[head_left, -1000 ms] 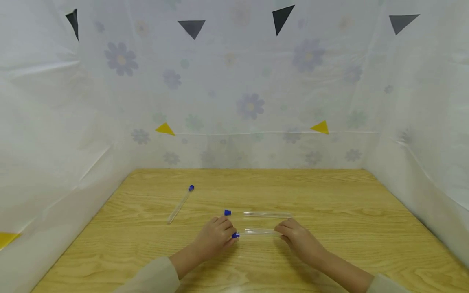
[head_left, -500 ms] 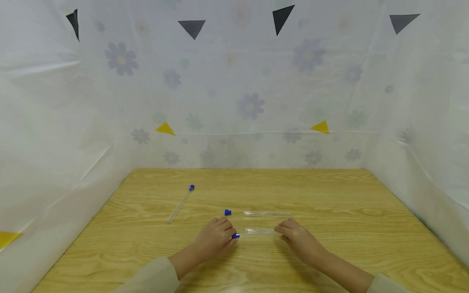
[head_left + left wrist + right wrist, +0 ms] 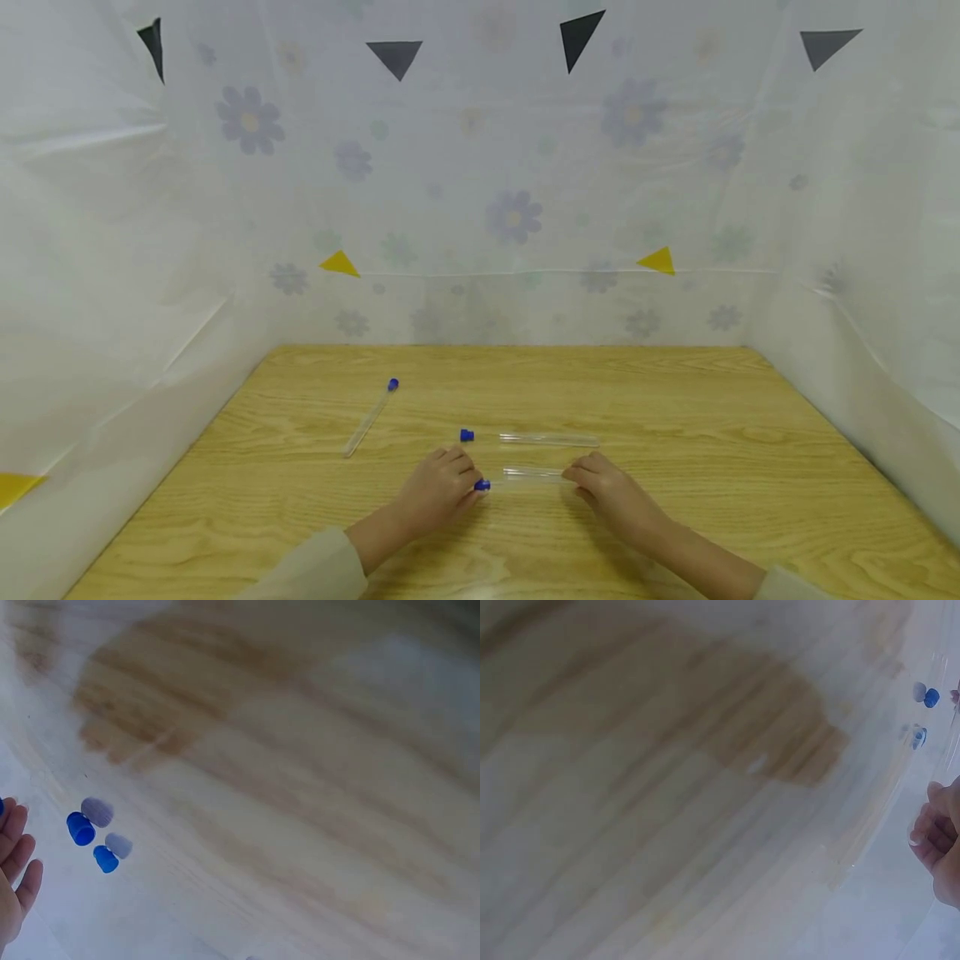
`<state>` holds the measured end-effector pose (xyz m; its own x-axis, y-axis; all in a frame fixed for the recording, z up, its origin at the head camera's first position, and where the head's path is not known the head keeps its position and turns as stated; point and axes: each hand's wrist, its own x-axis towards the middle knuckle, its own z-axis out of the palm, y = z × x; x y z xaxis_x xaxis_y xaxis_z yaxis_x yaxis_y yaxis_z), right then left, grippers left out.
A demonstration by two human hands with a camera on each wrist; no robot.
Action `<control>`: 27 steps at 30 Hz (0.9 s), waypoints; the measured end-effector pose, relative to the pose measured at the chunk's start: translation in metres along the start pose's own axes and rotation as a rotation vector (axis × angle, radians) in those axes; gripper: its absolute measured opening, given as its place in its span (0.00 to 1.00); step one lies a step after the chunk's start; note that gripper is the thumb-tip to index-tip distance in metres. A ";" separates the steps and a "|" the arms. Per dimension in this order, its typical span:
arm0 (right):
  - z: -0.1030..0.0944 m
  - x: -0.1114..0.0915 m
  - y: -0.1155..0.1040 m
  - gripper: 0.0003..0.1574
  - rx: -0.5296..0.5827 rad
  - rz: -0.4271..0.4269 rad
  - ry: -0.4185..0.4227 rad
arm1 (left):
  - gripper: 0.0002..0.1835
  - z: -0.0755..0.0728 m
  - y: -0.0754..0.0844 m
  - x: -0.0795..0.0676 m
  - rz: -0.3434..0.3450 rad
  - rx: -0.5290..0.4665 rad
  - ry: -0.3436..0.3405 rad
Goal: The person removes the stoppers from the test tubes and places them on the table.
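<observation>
My left hand [image 3: 442,487] pinches a blue cap [image 3: 482,485] between thumb and fingers, and part of that cap shows at the edge of the left wrist view. Opposite it, my right hand [image 3: 611,493] pinches the right end of a clear test tube [image 3: 531,475], which points left towards the cap. The tube is so transparent that I cannot tell whether the cap touches it. Behind these lies a second clear test tube [image 3: 550,439]. Just left of its mouth is a loose blue cap [image 3: 467,435], apart from the tube, with its hollow end visible in the left wrist view.
A test tube closed with a blue cap [image 3: 393,384] lies slantwise at the left back of the wooden table [image 3: 637,392]. White flowered sheets [image 3: 450,192] enclose the table at the back and sides, with dark and yellow triangles on them.
Both hands stay in nearly the same place. The cap in my left hand and the fingers of my right hand sit very slightly lower; the things lying on the table have not moved.
</observation>
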<state>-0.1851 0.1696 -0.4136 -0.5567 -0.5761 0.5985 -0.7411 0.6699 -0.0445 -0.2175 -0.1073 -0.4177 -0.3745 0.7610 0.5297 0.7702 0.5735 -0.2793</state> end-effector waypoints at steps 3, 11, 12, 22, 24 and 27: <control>-0.001 0.000 0.000 0.22 0.007 -0.002 -0.006 | 0.07 0.000 0.001 0.000 -0.013 -0.013 -0.010; -0.002 -0.001 -0.003 0.21 0.044 0.019 -0.026 | 0.07 -0.004 0.003 -0.001 -0.048 -0.031 -0.072; -0.002 -0.001 -0.004 0.21 0.046 0.024 -0.028 | 0.07 -0.004 0.003 -0.001 -0.052 -0.033 -0.074; -0.002 0.000 -0.004 0.20 0.056 0.027 -0.040 | 0.07 -0.004 0.004 0.000 -0.052 -0.053 -0.068; -0.002 0.000 -0.004 0.20 0.057 0.028 -0.041 | 0.06 -0.003 0.004 0.000 -0.047 -0.055 -0.066; -0.001 0.000 -0.005 0.19 0.060 0.034 -0.044 | 0.06 -0.002 0.003 0.000 -0.045 -0.050 -0.065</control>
<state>-0.1810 0.1670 -0.4122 -0.5968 -0.5742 0.5604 -0.7420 0.6607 -0.1133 -0.2142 -0.1064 -0.4173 -0.4410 0.7535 0.4876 0.7760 0.5931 -0.2146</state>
